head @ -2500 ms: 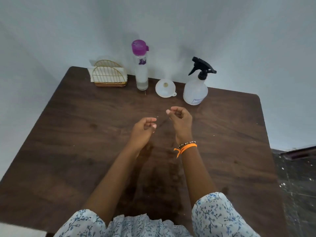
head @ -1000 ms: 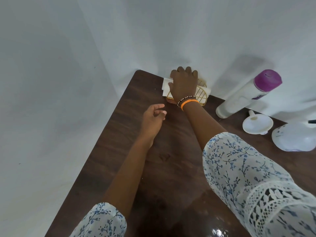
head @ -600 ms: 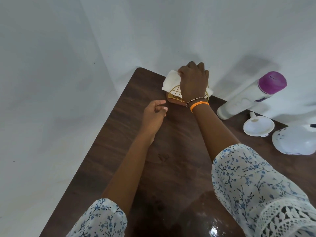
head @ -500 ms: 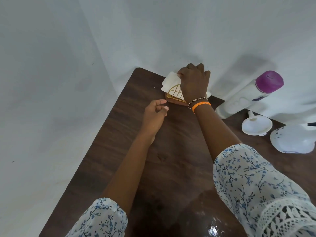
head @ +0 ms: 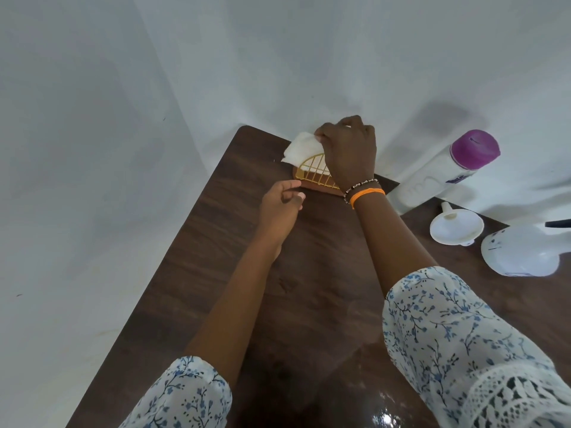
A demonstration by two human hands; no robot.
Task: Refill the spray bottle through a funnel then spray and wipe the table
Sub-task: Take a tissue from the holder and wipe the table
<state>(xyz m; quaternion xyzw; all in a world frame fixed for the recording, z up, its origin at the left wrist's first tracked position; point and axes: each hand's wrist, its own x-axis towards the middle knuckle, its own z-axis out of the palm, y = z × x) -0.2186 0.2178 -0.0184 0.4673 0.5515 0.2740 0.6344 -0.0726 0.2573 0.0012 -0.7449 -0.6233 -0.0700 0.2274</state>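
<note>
My right hand (head: 349, 149) pinches a white napkin (head: 301, 147) that sticks up out of the gold wire napkin holder (head: 312, 174) at the table's far left corner. Just in front of the holder's base, my left hand (head: 279, 205) hovers with loosely curled fingers and holds nothing. A white funnel (head: 455, 227) lies on the dark wooden table (head: 222, 257) to the right. The white spray bottle (head: 525, 251) stands at the right edge of the view, its black trigger mostly cut off. A clear bottle with a purple cap (head: 441, 171) stands by the wall.
White walls close in the table at the back and on the left. The table's left edge runs diagonally down to the lower left. A wet shine shows on the wood near the front.
My right hand reached to the napkin holder, took hold of a napkin and has lifted it partly out. My left hand moved up close to the holder's base.
</note>
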